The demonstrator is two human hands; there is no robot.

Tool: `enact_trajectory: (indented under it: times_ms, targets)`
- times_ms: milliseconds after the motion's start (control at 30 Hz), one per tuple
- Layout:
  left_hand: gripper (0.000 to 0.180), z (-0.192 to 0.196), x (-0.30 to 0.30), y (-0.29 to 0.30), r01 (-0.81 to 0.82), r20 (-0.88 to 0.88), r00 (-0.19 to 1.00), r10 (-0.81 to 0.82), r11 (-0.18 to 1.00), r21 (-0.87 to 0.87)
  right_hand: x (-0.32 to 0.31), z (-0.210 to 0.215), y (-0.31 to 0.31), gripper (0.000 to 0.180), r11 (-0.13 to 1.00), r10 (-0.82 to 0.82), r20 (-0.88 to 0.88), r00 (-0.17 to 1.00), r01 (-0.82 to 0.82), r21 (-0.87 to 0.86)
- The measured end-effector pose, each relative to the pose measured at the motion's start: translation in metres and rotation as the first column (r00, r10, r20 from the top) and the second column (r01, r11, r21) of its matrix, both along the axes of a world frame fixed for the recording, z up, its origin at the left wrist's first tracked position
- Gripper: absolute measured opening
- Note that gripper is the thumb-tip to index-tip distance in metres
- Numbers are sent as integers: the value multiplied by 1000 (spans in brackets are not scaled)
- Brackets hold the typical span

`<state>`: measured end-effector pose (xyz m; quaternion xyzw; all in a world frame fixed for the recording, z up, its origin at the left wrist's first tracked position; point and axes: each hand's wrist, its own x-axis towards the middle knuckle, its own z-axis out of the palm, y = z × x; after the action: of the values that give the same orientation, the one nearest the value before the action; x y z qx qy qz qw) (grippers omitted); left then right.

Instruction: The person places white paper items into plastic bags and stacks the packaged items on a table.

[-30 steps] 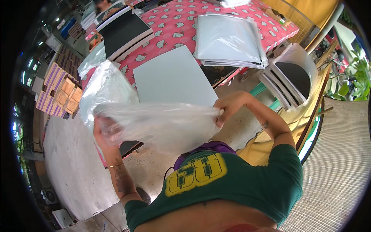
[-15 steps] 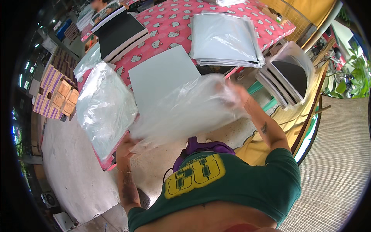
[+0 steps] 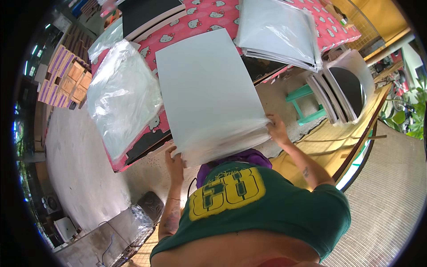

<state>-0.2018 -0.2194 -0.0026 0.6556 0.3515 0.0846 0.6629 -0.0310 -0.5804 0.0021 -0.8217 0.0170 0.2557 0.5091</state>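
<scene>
Presently, the pale grey board [image 3: 207,84] lies with its far part on the pink-covered desk [image 3: 194,23] and its near end past the edge, toward the person. A clear plastic sleeve [image 3: 222,144] meets that near end; whether around or merely over it cannot be determined. The right hand [image 3: 278,131] has its grip closed, fingers pinching the sleeve's right edge. The left hand [image 3: 175,165] is at the left corner, thumb and forefinger slightly parted; its hold cannot be confirmed. Crinkled clear bags [image 3: 124,100] lie left of the board.
</scene>
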Motion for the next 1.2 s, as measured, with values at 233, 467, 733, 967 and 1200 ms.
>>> enact_trajectory:
  times_ms: [233,467,733,967,1200]
  targets:
    - [55,-3,7,6,226,-242,961,-135,886,404,-19,-28,25,63,979,-199,416,887,201,40]
    - [56,85,7,54,149,76,987,-144,987,-67,12,106,8,50,798,-168,-158,973,228,557]
    - [34,249,119,134,530,927,360,105,795,-295,113,260,59,41,31,-88,255,963,-254,967]
    - [17,121,272,201,536,768,615,181,618,-575,245,175,121,30,200,-102,-50,994,70,977]
    - [16,-20,258,125,-31,341,911,230,864,-502,230,-34,105,40,651,-401,-281,872,487,582]
